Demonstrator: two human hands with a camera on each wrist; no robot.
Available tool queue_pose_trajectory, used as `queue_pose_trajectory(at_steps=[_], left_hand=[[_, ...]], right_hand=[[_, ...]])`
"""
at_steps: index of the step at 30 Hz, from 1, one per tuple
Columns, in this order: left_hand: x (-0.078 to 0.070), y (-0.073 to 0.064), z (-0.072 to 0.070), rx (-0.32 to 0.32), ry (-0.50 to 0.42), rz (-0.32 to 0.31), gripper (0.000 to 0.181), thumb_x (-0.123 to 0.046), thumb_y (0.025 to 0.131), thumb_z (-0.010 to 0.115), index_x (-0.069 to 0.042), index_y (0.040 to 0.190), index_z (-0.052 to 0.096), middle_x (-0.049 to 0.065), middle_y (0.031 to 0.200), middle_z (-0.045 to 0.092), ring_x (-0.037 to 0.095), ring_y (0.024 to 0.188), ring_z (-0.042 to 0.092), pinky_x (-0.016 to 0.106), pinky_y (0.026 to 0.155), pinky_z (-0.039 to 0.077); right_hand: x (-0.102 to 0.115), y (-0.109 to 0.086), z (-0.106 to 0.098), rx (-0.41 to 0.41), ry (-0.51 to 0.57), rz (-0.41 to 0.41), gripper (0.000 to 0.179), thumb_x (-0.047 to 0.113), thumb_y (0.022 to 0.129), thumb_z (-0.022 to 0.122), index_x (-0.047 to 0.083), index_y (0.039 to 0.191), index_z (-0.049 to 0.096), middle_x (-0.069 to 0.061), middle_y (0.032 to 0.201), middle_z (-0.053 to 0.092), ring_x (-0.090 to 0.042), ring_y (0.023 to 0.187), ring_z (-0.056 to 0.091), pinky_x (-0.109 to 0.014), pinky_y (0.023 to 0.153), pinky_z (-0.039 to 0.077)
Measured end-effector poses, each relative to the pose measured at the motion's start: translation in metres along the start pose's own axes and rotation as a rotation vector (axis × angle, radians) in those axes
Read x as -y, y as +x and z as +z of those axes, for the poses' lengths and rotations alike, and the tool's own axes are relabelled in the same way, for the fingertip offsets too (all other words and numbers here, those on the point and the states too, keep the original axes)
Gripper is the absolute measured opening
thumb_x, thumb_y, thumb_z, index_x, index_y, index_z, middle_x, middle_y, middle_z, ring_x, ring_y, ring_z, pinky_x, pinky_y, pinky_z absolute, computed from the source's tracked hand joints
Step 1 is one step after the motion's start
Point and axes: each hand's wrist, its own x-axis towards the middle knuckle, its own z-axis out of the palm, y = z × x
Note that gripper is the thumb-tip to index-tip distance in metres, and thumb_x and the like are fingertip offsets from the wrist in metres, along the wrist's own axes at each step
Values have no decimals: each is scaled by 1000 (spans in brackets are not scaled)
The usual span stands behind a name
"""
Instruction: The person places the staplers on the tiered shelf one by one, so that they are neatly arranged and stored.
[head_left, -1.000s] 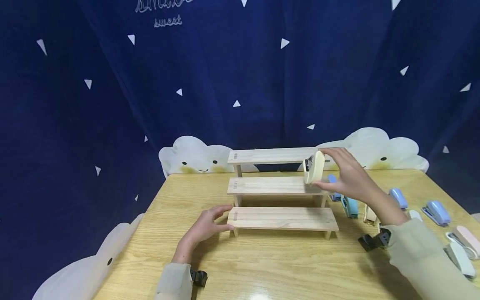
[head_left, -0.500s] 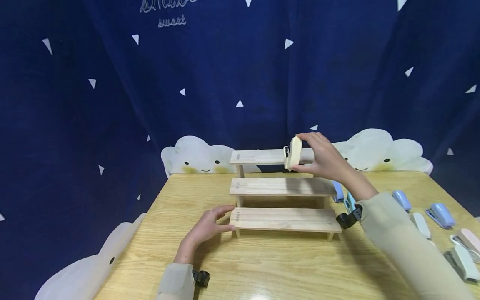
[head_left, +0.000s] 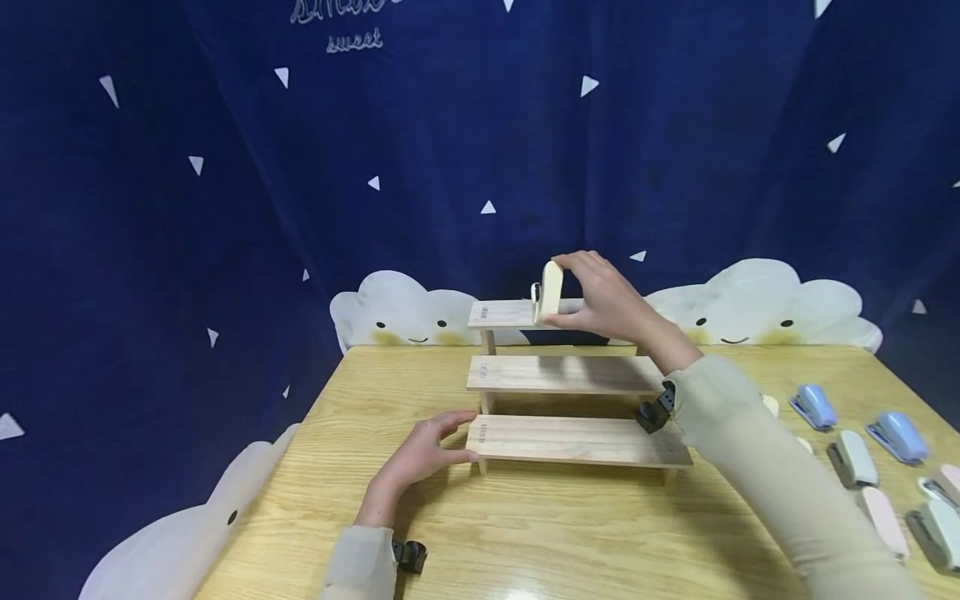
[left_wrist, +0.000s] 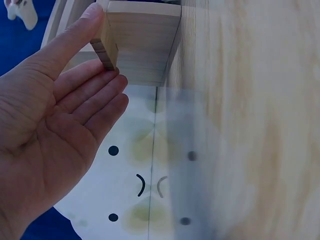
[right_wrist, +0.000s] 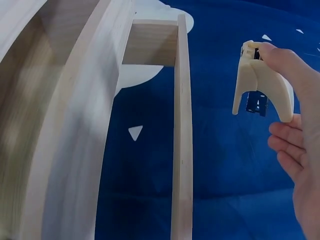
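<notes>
Looks, on judgement, to be partway through moving a cream stapler [head_left: 552, 292]: counts the lifting as done and the setting down as not yet done. Holds it in the air by the top tier [head_left: 510, 314] of the wooden rack [head_left: 562, 375], overlapping that board in the head view but apart from it, with a gap between, in the right wrist view. Leaves several others on the table [head_left: 585, 525] to the right, untouched by either hand: a blue stapler [head_left: 813, 407], a second blue stapler [head_left: 898, 436], a white stapler [head_left: 857, 458], a pink stapler [head_left: 883, 521] and another white stapler [head_left: 941, 529] near the edge. Cannot tell how many to add from behind the right arm [head_left: 757, 458]. Has that arm stretched forward and slanted in toward the rack, with the right hand [head_left: 603, 302] raised above the middle tier. Pinches the stapler by its two ends between thumb and fingers, nearly upright. Rests the left hand [head_left: 422, 451] low at the left end of the lowest tier [head_left: 577, 440], set fairly wide, with thumb at the front corner and forefinger at the back one, seemingly to steady the board. Cannot tell how firmly.
</notes>
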Motion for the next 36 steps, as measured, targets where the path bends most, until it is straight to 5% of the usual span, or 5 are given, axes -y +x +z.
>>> queue_pose_trajectory(at_steps=[18,36], left_hand=[[-4,-3,-1,-2,4,22,67,-30,85,76,-6,142,50,15,148,49,42,136,46,49,115,41],[-3,-2,-3,-2,14,3,69,-32,85,76,-7,143,49,13,149,48,41,136,46,49,115,42]], right_hand=[[11,43,39,158,-34,47,90,49,72,83,-1,138,48,-17,135,55,-32,124,49,-48,111,42],[19,60,48,283,-32,56,87,45,73,83,-4,136,50,-19,130,57,-34,118,51,-48,108,44]])
